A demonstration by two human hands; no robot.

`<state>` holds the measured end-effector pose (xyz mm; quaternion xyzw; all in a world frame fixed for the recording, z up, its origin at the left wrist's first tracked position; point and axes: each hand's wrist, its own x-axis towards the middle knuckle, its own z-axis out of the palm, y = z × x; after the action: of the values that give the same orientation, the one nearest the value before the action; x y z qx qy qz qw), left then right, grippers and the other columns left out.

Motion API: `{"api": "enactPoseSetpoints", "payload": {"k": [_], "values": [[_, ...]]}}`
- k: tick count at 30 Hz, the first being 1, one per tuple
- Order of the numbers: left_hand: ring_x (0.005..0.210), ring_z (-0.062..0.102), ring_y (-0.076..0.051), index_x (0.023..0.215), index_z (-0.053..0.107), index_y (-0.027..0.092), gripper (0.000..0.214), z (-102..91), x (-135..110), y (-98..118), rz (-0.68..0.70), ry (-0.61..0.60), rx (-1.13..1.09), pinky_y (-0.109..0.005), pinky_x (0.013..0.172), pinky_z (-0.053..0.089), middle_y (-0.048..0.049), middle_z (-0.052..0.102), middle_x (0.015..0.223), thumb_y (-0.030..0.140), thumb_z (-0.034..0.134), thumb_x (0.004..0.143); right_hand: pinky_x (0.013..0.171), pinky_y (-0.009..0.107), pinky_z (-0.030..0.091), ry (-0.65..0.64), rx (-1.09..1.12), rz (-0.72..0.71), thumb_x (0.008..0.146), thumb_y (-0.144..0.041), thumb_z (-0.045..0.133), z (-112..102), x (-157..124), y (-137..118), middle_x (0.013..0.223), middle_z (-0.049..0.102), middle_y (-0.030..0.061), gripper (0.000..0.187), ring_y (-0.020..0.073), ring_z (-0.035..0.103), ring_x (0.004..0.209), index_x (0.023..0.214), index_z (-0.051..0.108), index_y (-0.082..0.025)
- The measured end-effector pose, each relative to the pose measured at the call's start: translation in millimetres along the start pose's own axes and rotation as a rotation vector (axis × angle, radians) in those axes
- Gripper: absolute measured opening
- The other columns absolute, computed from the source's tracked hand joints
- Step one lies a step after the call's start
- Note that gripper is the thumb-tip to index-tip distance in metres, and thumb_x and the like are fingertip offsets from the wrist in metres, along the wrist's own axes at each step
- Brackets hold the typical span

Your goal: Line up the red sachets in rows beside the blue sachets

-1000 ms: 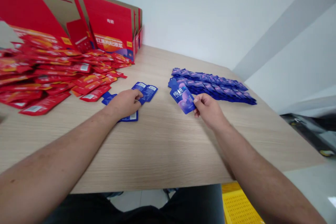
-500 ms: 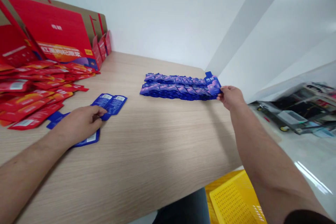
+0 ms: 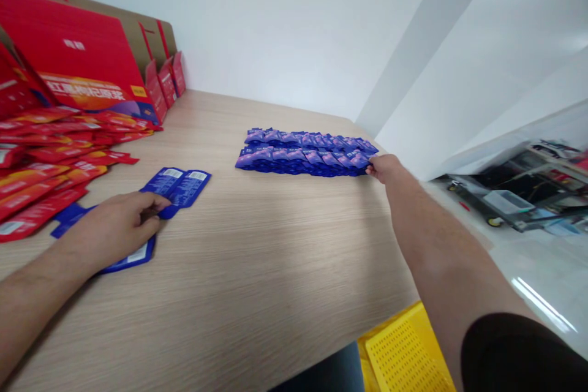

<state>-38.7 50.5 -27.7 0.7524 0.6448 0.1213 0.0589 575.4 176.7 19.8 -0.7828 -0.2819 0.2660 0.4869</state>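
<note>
Two overlapping rows of blue-purple pouches [image 3: 298, 156] lie across the middle of the table. At their right end my right hand [image 3: 384, 168] pinches the edge of the last pouch, which lies in line with the front row. On the left, my left hand [image 3: 114, 223] rests over a few loose blue pouches [image 3: 190, 187] with white label patches facing up. Its fingers are curled and the fingertips close on one pouch's edge. Part of these pouches is hidden under the hand.
A heap of red pouches [image 3: 50, 177] lies at the left, in front of red cartons [image 3: 87, 55]. The wooden table [image 3: 257, 275] meets a white wall. Below its front edge is a yellow basket [image 3: 408, 355]. A dark cart [image 3: 505, 196] stands on the floor at right.
The pouch in my right hand stood raised at the row's end; now it lies down level with the row. My left hand stays over the loose pouches. The view has shifted slightly right.
</note>
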Motion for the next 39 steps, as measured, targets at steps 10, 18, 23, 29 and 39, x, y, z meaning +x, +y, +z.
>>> {"api": "enactPoseSetpoints", "payload": {"k": [10, 18, 23, 29, 39], "values": [[0.106, 0.075, -0.035, 0.112, 0.078, 0.018, 0.053, -4.5, -3, 9, 0.076, -0.019, 0.049, -0.046, 0.100, 0.058, -0.0143, 0.081, 0.115, 0.044, 0.044, 0.081, 0.049, 0.026, 0.043, 0.262, -0.251, -0.249, 0.096, -0.022, 0.067, -1, -67, 7, 0.063, 0.061, -0.0005, 0.005, 0.0159, 0.058, 0.052, 0.094, 0.064, -0.019], [0.118, 0.072, -0.030, 0.126, 0.076, 0.022, 0.045, -1.4, -11, 16, 0.129, 0.015, 0.076, -0.041, 0.109, 0.055, -0.0118, 0.078, 0.123, 0.028, 0.054, 0.087, 0.062, 0.029, 0.050, -0.417, -0.506, -0.843, 0.092, -0.024, 0.070, 74, -187, 21, 0.074, 0.070, 0.0007, 0.003, 0.0157, 0.061, 0.058, 0.093, 0.068, -0.022], [0.122, 0.071, -0.029, 0.127, 0.076, 0.023, 0.044, 0.7, -11, 15, 0.123, 0.023, 0.051, -0.039, 0.110, 0.054, -0.0110, 0.077, 0.125, 0.025, 0.057, 0.087, 0.099, 0.039, 0.055, -0.701, -0.582, -1.198, 0.089, -0.017, 0.070, 153, -252, 21, 0.129, 0.073, 0.0146, 0.038, 0.0249, 0.071, 0.105, 0.127, 0.072, -0.017], [0.119, 0.072, -0.030, 0.122, 0.079, 0.020, 0.040, -1.3, -9, 13, 0.140, 0.000, 0.064, -0.040, 0.109, 0.055, -0.0121, 0.079, 0.119, 0.027, 0.059, 0.089, 0.124, 0.045, 0.038, -0.727, -0.765, -1.285, 0.088, -0.010, 0.063, 240, -288, -4, 0.156, 0.061, 0.0191, 0.073, 0.0314, 0.055, 0.143, 0.160, 0.051, -0.010], [0.113, 0.075, -0.031, 0.119, 0.081, 0.026, 0.034, -8.1, -9, 17, 0.093, -0.042, 0.059, -0.039, 0.102, 0.058, -0.0085, 0.083, 0.113, 0.032, 0.065, 0.090, 0.116, 0.041, 0.045, -0.708, -0.796, -1.278, 0.089, -0.016, 0.062, 267, -295, -3, 0.137, 0.074, 0.0123, 0.059, 0.0270, 0.064, 0.127, 0.147, 0.066, -0.019]]}}
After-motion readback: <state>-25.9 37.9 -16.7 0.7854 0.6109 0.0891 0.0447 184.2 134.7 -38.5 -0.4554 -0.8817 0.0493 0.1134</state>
